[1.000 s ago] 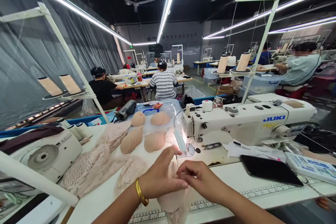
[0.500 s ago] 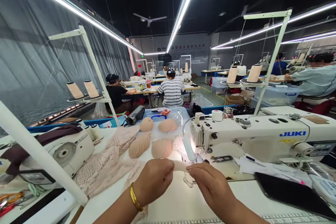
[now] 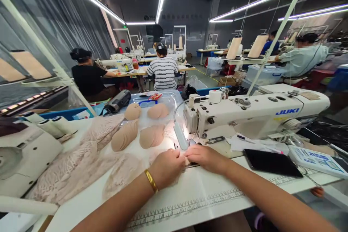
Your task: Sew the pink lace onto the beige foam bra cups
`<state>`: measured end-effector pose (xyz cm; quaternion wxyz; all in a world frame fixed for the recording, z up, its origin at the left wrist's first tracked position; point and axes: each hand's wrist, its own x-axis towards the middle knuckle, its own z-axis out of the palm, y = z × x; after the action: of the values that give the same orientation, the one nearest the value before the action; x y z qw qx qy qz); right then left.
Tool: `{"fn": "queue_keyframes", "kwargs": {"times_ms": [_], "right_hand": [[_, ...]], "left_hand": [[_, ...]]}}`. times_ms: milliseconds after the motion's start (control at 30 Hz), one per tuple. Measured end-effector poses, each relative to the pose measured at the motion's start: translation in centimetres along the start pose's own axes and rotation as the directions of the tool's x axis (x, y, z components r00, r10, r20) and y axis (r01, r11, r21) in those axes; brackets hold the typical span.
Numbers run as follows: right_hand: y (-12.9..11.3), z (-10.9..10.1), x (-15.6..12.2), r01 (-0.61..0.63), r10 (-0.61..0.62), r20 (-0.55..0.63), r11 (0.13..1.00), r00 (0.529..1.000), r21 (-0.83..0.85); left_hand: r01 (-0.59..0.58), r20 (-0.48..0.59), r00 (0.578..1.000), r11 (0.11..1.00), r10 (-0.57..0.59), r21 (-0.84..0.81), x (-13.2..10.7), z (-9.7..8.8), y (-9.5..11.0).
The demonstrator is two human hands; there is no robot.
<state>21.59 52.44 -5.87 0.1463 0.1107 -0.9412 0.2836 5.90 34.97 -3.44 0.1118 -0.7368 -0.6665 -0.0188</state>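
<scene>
My left hand [image 3: 167,166], with a gold bangle at the wrist, lies on the white table with its fingers curled onto a small beige fabric piece [image 3: 186,161] just below the needle of the white JUKI sewing machine [image 3: 255,114]. My right hand [image 3: 205,157] rests beside it, fingers pressed down on the same piece. The two hands touch at the fingertips, and most of the fabric is hidden under them. Stacks of beige foam cups [image 3: 152,136] and a heap of pink lace [image 3: 89,152] lie to the left.
A black phone [image 3: 273,168] and a control panel [image 3: 317,159] lie right of the machine, with papers and a pen behind them. Another white machine [image 3: 24,156] stands at far left. Thread cones sit on stands. Other people sew at tables behind.
Both hands have lowered the small fabric piece from mid-air to the table under the machine's needle. The camera has tipped downward and shifted.
</scene>
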Motion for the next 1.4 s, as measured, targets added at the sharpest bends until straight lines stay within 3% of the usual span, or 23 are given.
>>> {"fn": "queue_keyframes", "kwargs": {"times_ms": [100, 233, 300, 367, 467, 567, 600, 667, 733, 767, 867, 967, 1100, 1400], "right_hand": [[1.2, 0.1, -0.6, 0.056, -0.061, -0.031, 0.99, 0.998, -0.13], [1.1, -0.2, -1.0, 0.035, -0.035, 0.001, 0.982, 0.999, -0.185], [0.9, -0.5, -1.0, 0.022, -0.018, 0.019, 0.983, 1.0, -0.183], [0.7, -0.6, -0.9, 0.014, -0.009, 0.03, 0.984, 1.0, -0.179], [0.6, -0.6, -0.8, 0.005, 0.0, 0.03, 0.984, 1.0, -0.178], [0.6, -0.5, -0.8, 0.0, 0.005, 0.027, 0.984, 1.0, -0.178], [0.6, -0.5, -0.8, 0.001, 0.003, 0.025, 0.984, 1.0, -0.181], [0.5, -0.6, -0.8, 0.012, -0.008, 0.022, 0.982, 1.0, -0.189], [0.6, -0.6, -0.7, 0.025, -0.02, 0.027, 0.98, 0.999, -0.197], [0.6, -0.6, -0.7, 0.028, -0.022, 0.031, 0.979, 0.999, -0.201], [0.6, -0.5, -0.9, 0.009, -0.003, 0.027, 0.972, 1.0, -0.233], [0.5, -0.5, -1.2, -0.027, 0.03, 0.007, 0.954, 1.0, -0.297], [0.3, -0.9, -1.7, -0.037, 0.048, 0.021, 0.929, 0.999, -0.368], [0.2, -1.8, -2.0, -0.022, 0.044, 0.057, 0.941, 0.997, -0.339]], "left_hand": [[-0.027, -0.06, 0.998, 0.999, 0.026, -0.029, 0.0, 0.8, -0.1], [-0.136, -0.246, 0.959, 0.99, 0.14, 0.031, -0.4, 0.9, 0.3], [-0.18, -0.246, 0.951, 0.982, 0.187, 0.053, -0.3, 0.9, 0.4], [-0.14, -0.179, 0.974, 0.99, 0.141, 0.02, -0.1, 0.6, 0.0], [0.098, -0.096, 0.99, 0.995, -0.1, -0.022, 0.0, -0.5, -1.4], [0.262, -0.246, 0.936, 0.965, -0.251, 0.014, -0.3, -2.1, -2.7], [0.243, -0.322, 0.919, 0.97, -0.227, 0.011, -0.3, -2.5, -2.7], [0.08, -0.4, 0.913, 0.997, -0.079, -0.015, -0.3, -2.7, -2.2], [-0.109, -0.338, 0.937, 0.993, 0.084, -0.053, 0.0, -2.1, -1.2], [-0.146, -0.28, 0.952, 0.987, 0.122, -0.064, 0.2, -1.6, -0.7], [-0.068, -0.167, 0.984, 0.996, 0.058, -0.054, 0.5, 0.1, 0.4], [-0.026, -0.184, 0.983, 0.997, 0.013, -0.069, 0.2, 0.9, 0.6], [-0.058, -0.195, 0.98, 0.996, 0.043, -0.072, -0.1, 1.0, 0.6], [-0.084, -0.185, 0.981, 0.988, 0.06, -0.128, 0.1, 1.3, 0.7]]}}
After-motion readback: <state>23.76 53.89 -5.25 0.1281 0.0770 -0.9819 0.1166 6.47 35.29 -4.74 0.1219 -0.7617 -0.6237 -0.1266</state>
